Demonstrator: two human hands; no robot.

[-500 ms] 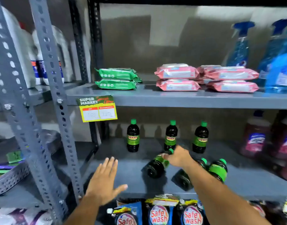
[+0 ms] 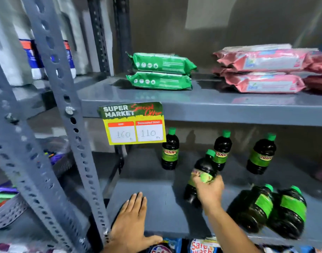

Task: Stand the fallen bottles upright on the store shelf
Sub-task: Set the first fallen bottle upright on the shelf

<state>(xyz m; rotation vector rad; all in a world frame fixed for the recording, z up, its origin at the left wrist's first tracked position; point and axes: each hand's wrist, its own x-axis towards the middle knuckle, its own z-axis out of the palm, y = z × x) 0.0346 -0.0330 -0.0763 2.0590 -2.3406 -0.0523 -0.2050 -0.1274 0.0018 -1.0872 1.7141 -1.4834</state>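
On the grey middle shelf (image 2: 156,212) three dark bottles with green caps and labels stand upright at the back: left (image 2: 170,149), middle (image 2: 222,148) and right (image 2: 262,155). My right hand (image 2: 209,191) grips a fourth bottle (image 2: 200,177) around its label, tilted with its cap up and back. Two more bottles lie on their sides at the front right, one (image 2: 255,209) beside the other (image 2: 288,215), bases toward me. My left hand (image 2: 132,221) rests flat, fingers apart, on the shelf's front left.
A perforated grey upright (image 2: 65,114) stands left of the shelf. A yellow price tag (image 2: 133,125) hangs from the upper shelf, which holds green packs (image 2: 160,72) and pink packs (image 2: 262,70). Safe Wash pouches (image 2: 202,246) sit below. A grey basket (image 2: 8,210) is at far left.
My right hand has taken the lying bottle by its body and raised it to a tilt. My left hand has come down onto the shelf. The view has moved closer.
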